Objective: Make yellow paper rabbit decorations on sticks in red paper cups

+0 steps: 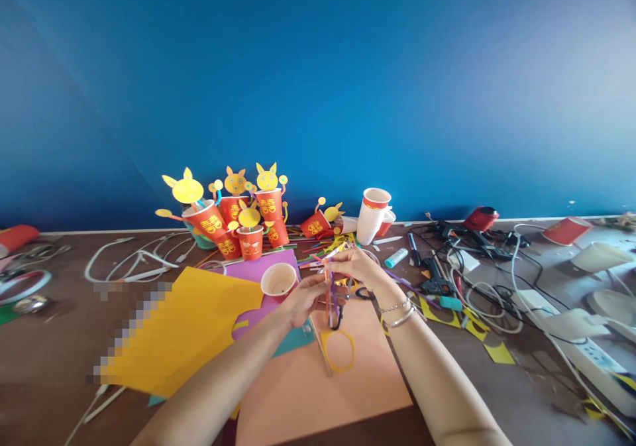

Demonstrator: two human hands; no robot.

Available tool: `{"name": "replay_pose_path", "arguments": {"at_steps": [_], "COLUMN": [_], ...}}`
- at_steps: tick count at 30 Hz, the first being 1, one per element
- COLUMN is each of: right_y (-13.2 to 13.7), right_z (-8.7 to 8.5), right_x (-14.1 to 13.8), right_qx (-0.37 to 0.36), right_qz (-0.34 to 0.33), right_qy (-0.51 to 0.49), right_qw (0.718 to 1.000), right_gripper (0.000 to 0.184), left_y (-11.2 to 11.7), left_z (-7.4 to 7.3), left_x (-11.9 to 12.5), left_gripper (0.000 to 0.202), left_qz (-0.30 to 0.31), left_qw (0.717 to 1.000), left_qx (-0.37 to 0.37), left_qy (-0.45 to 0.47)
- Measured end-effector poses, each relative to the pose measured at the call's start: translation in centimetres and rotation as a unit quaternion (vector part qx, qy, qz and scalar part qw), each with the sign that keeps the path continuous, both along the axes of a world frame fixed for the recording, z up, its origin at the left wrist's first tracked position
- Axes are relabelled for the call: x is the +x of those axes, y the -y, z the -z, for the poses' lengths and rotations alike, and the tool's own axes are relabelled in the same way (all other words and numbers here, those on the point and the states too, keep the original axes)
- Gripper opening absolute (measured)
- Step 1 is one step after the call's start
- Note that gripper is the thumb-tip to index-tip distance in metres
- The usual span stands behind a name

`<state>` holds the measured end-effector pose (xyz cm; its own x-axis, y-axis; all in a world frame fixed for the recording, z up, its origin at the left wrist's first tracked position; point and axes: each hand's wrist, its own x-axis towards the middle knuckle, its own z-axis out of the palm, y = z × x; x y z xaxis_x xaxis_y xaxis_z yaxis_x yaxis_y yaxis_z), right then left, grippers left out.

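Observation:
Near the middle of the table, my left hand (309,297) and my right hand (356,268) come together, both with closed fingers. Between them are thin orange and purple pipe cleaners (334,293), pinched at the upper end by my right hand. A dark curved piece (340,319) hangs just below my left fingers; its kind is unclear. Under the hands lies a peach paper sheet (368,373), with a yellow paper piece with a round cut-out (352,352) on it. An upright paper cup (279,281) stands left of my left hand.
Red cups with yellow animal heads (248,234) stand along the blue wall. A tall white cup stack (372,217) is beyond my hands. Yellow sheets (189,333) lie left. Glue guns (437,279), cables, a glue stick (396,258) and a power strip (591,353) crowd the right.

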<state>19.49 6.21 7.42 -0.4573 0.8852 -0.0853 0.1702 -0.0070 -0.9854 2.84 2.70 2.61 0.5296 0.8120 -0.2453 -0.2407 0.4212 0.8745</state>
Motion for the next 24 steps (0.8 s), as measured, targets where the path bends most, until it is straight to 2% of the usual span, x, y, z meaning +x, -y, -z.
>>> {"name": "replay_pose_path", "arguments": {"at_steps": [4,15,20,24], "right_y": [0.07,0.18,0.04,0.10], "right_z": [-0.06,-0.14,0.12,0.39], "right_x": [0.09,-0.29,-0.22,-0.61], "right_qx": [0.025,0.000,0.014,-0.011], "right_qz": [-0.019,-0.011,0.016,0.036], "right_qy": [0.001,-0.019,0.016,0.007], "right_qw": [1.000,1.000,1.000,0.999], "right_gripper": [0.035,0.033,0.031,0.030], "left_y": [0.10,-0.11,-0.36,-0.30], "left_z": [-0.20,-0.36,-0.29,-0.38], "left_x": [0.12,-0.06,-0.33,-0.38], "left_gripper": [0.054,0.051,0.048,0.045], "left_qz": [-0.006,0.007,0.011,0.013], "left_qw": [1.000,1.000,1.000,1.000], "left_qx": [0.004,-0.003,-0.015,-0.018], "left_qy": [0.004,-0.008,-0.021,-0.009]}}
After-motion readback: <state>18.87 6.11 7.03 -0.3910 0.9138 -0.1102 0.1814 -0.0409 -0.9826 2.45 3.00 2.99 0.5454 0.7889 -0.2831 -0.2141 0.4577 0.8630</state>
